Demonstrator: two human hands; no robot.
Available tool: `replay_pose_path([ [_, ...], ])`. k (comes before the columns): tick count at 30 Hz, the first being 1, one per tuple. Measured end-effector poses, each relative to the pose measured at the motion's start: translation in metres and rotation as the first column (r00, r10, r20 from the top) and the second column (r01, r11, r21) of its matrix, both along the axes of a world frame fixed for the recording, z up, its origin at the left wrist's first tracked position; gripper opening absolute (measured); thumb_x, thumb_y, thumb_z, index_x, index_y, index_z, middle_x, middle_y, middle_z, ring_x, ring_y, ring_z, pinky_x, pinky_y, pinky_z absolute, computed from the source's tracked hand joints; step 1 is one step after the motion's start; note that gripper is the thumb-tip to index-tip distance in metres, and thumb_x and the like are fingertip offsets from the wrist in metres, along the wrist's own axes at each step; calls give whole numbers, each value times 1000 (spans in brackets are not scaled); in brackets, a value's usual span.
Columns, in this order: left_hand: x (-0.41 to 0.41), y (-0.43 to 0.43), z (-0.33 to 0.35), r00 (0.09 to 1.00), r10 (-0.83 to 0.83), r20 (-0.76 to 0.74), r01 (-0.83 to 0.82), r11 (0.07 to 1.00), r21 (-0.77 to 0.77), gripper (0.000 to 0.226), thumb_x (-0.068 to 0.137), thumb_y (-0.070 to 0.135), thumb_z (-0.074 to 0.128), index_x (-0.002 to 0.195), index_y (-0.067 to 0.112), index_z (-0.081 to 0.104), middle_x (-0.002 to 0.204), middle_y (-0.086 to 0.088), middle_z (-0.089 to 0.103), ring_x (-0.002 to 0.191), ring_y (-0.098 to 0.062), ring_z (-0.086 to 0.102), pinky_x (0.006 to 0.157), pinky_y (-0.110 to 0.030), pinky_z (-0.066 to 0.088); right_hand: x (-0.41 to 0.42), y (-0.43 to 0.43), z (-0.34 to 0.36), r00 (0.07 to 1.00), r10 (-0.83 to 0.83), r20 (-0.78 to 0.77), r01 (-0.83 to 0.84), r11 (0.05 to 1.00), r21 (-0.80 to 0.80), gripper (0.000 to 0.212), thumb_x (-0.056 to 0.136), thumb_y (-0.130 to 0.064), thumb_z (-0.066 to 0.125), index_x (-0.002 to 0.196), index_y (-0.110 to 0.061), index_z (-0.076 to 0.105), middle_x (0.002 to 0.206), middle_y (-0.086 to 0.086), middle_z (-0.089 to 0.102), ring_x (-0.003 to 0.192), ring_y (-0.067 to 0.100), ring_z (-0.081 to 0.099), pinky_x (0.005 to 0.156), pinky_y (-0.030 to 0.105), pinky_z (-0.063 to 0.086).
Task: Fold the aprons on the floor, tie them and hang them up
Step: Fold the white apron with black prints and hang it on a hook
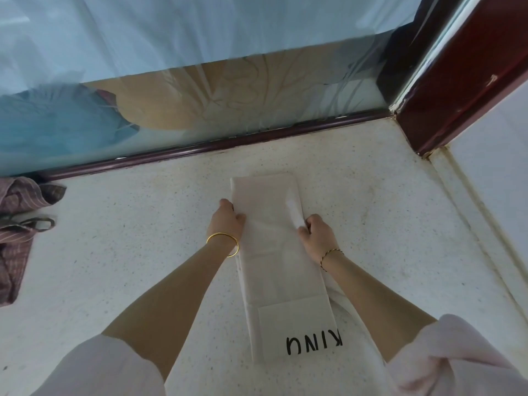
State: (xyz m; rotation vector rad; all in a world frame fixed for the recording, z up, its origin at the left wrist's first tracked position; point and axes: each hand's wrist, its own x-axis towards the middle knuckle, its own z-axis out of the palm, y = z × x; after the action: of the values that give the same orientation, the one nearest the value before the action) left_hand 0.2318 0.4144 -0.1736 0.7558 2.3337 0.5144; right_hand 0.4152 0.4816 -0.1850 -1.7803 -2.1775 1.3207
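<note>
A white apron [274,264] lies on the speckled floor, folded lengthwise into a long narrow strip with black letters near its close end. My left hand [228,220] grips the strip's left edge about a third of the way from the far end. My right hand [315,234] grips the right edge opposite, fingers curled over the cloth and a white strap. A second apron [20,224], purple with stripes, lies crumpled at the far left.
A glass sliding door [200,90] with a dark purple bottom rail [217,144] runs across the far side. A dark red door frame [457,87] stands at the right, with a raised floor sill [468,212] beside it. Speckled floor [128,252] stretches left of the strip.
</note>
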Motion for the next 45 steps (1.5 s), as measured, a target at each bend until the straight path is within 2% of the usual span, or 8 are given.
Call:
replay_pose_path([
  [6,34,-18,-15,664,-376,-646,501,865,11,53,71,24,68,119,13,47,121,-16,55,102,-35,56,80,-41,50,-2,-9,14,989,-3,146,-20,988,156,13,95,-19,45,102,-10,39,78,4,52,61,19,49,49,27,34],
  [10,54,-32,-26,576,-541,-613,629,772,-91,48,86,32,38,130,13,43,135,-21,48,124,-38,47,103,-51,40,14,-26,20,977,121,173,-193,843,502,32,83,0,55,114,-3,54,102,14,57,89,33,56,69,37,44],
  [19,51,-40,-40,506,-762,-403,677,641,-362,77,80,59,-15,149,27,-9,156,-13,-19,143,-29,-18,113,-40,-16,40,-65,-8,921,384,66,-389,905,172,55,94,-5,43,146,-15,29,157,-6,10,124,18,46,104,26,38],
  [23,42,-38,-20,393,-776,-493,727,591,-350,66,92,47,46,146,13,29,152,-23,20,141,-37,20,116,-45,17,52,-50,6,945,-25,-326,-49,975,-217,52,90,7,41,134,-20,49,133,-8,48,94,17,63,83,23,53],
  [26,54,-54,-11,317,-703,-637,890,452,-55,34,79,30,57,106,10,52,110,-17,60,96,-36,61,77,-43,56,60,-38,13,923,-193,-334,127,970,-209,47,88,10,37,121,-15,58,111,3,63,84,23,67,76,30,57],
  [32,108,-88,7,80,-992,-99,972,100,-213,52,83,53,58,114,13,46,118,-3,41,101,-22,48,81,-34,47,59,-35,16,958,259,-120,-254,966,54,41,90,10,38,117,-8,63,119,8,62,107,21,58,101,32,43],
  [38,116,-101,2,-21,-986,-167,942,36,-334,84,68,66,64,128,13,38,127,-2,35,112,-21,38,96,-33,39,60,-34,23,931,364,-16,-363,931,31,33,95,-6,39,121,-11,58,118,10,59,107,25,55,98,29,41],
  [45,120,-104,10,-75,-981,-180,925,-1,-380,58,79,51,59,123,14,48,129,-7,32,112,-23,36,90,-34,39,62,-33,21,857,506,96,-514,853,93,38,94,-1,39,127,-12,54,126,11,52,114,25,50,102,36,38],
])
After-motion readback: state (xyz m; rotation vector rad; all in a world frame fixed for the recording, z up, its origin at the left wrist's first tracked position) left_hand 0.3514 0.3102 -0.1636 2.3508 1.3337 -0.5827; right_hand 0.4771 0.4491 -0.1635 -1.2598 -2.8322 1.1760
